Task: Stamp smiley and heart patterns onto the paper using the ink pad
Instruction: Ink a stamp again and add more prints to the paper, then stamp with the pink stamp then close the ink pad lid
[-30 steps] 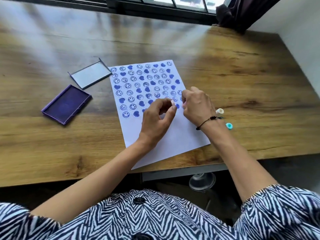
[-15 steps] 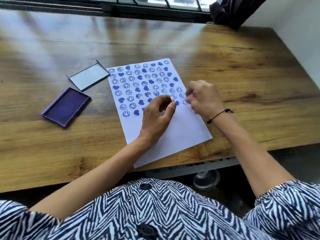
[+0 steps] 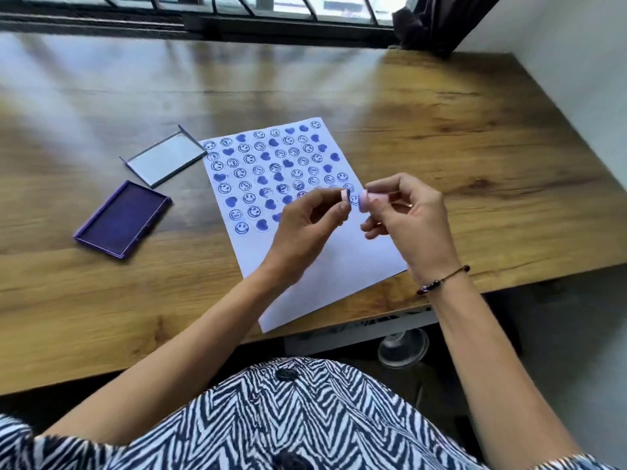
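Observation:
A white paper lies on the wooden table, its upper half filled with several rows of blue smileys and hearts. My left hand hovers over the sheet and pinches a small pale cap at the fingertips. My right hand is raised beside it, gripping a small pink stamp whose round face points toward the left hand. Cap and stamp are a short gap apart. The open purple ink pad rests on the table left of the paper.
The ink pad's clear lid lies behind the pad, near the paper's top left corner. The wooden table ends at a white wall on the right and a window at the back. The paper's lower corner hangs over the near table edge.
Both hands have lifted off the paper and drawn slightly apart. The right hand now shows the pink stamp, with the pale cap held separately in the left fingers.

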Available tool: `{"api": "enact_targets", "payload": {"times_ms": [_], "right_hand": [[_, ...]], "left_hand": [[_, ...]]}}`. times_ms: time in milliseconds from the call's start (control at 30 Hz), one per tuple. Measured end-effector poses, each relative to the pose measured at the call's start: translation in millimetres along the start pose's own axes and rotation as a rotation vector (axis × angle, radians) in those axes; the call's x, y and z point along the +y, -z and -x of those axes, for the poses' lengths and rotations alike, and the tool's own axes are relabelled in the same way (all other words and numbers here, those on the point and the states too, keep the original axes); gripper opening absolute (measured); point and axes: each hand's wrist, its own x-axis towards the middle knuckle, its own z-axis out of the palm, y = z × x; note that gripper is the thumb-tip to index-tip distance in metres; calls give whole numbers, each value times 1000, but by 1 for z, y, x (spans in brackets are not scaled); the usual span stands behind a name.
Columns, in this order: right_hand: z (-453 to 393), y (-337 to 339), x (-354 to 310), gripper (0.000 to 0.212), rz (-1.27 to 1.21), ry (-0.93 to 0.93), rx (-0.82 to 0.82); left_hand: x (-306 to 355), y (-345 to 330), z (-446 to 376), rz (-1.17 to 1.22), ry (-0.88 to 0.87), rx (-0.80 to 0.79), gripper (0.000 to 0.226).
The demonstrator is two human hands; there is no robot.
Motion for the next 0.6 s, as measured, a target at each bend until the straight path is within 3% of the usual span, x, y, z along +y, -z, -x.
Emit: {"api": "enact_targets", "payload": {"times_ms": [267,500,600], "right_hand": [[5,-6,-2,3,-20,73,30],[1,-2,-3,9,203,158,41],[-29,9,-6,5,532,250,43]], "left_hand": [[13,-2,1,16,4,-91,12],[19,-1,-13,-81,23,-140,12],[22,-12,-36,-192,60,-86,15]]}}
